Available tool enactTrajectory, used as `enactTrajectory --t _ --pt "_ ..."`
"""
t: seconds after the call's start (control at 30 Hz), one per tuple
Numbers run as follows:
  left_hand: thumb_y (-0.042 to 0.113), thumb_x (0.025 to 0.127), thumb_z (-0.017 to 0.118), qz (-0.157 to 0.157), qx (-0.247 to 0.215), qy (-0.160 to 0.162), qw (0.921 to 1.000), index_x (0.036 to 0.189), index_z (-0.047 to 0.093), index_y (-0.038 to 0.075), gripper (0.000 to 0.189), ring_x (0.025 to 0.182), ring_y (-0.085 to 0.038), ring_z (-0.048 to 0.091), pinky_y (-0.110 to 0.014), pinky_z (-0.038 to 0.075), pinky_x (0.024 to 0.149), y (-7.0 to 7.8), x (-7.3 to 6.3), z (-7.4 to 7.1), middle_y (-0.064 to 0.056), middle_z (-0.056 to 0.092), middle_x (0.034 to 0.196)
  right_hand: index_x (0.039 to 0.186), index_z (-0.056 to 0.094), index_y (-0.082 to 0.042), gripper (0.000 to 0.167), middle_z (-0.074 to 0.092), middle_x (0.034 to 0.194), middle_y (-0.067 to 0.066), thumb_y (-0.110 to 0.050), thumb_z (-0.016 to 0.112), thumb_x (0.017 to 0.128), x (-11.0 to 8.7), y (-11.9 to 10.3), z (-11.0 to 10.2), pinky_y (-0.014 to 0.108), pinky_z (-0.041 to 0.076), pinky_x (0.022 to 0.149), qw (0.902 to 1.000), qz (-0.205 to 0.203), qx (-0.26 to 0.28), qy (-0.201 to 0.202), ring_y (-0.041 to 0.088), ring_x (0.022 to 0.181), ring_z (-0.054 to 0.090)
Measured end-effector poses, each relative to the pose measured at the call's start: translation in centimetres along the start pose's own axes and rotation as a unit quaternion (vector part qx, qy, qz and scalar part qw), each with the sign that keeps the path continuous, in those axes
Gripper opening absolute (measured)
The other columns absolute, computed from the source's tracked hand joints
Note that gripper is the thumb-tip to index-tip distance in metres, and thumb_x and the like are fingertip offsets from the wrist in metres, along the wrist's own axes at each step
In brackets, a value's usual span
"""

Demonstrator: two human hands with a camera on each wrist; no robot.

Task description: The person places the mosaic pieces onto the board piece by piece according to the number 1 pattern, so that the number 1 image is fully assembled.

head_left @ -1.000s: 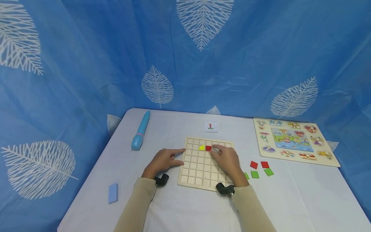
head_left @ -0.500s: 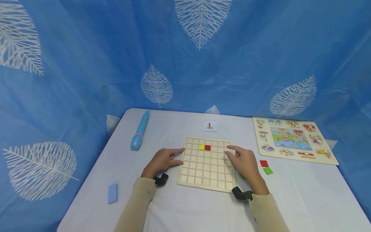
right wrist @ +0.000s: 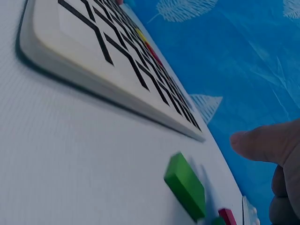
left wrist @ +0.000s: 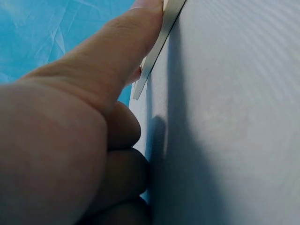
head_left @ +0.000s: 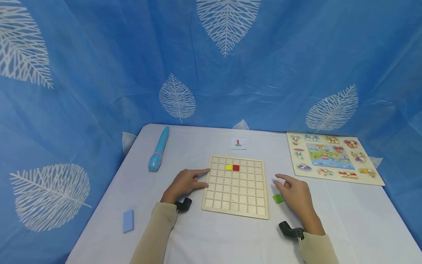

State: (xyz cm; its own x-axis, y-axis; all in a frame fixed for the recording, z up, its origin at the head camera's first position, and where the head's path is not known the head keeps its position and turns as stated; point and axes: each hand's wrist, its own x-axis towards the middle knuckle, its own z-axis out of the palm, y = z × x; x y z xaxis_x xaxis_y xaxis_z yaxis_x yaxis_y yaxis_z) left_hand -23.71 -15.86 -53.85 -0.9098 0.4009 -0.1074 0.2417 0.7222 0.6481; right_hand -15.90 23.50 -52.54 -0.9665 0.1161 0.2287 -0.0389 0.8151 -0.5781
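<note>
My left hand (head_left: 185,182) rests its index finger and thumb against the left edge of a wooden grid board (head_left: 234,198); the left wrist view shows its other fingers curled beneath. A yellow tile (head_left: 229,167) and a red tile (head_left: 236,168) lie side by side near the board's top. Right of the board, my right hand (head_left: 296,196) hovers over the loose tiles, thumb and index finger apart, holding nothing. One green tile (head_left: 278,198) shows beside its thumb. In the right wrist view, a red tile (right wrist: 227,216) peeks out farther off; the hand hides other tiles from the head view.
A small pattern card (head_left: 238,143) lies beyond the board. To the far right is a wooden knob puzzle (head_left: 333,157). On the left are a light-blue toy microphone (head_left: 159,149) and a blue block (head_left: 128,221). A blue leaf-print curtain (head_left: 211,66) hangs behind the table.
My right hand has left the red tile on the board and moved right and nearer, over the loose tiles. My left hand has stayed at the board's edge.
</note>
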Motion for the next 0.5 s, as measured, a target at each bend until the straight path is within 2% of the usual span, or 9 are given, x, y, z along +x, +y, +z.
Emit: enactTrajectory --t 0.23,0.5 --pt "0.044 0.084 0.082 0.002 0.005 -0.003 1.0 0.145 0.06 0.032 0.065 0.054 -0.009 0.033 -0.026 0.028 0.053 0.1 0.0 -0.1 0.006 0.04 0.058 0.115 0.077 -0.006 0.026 0.039 0.057 -0.003 -0.019 0.078 0.092 -0.9 1.9 -1.1 0.03 0.026 0.049 0.9994 0.02 -0.014 0.023 0.014 0.052 0.034" --pt "0.043 0.084 0.083 -0.002 0.01 -0.003 0.9999 0.145 0.06 0.031 0.066 0.054 -0.009 0.033 -0.026 0.028 0.052 0.3 -0.2 -0.3 0.006 0.04 0.058 0.119 0.075 -0.004 0.029 0.039 0.056 -0.001 -0.02 0.074 0.095 -1.1 3.0 -2.1 0.032 0.028 0.053 0.9984 0.049 -0.025 0.014 0.018 0.057 0.035"
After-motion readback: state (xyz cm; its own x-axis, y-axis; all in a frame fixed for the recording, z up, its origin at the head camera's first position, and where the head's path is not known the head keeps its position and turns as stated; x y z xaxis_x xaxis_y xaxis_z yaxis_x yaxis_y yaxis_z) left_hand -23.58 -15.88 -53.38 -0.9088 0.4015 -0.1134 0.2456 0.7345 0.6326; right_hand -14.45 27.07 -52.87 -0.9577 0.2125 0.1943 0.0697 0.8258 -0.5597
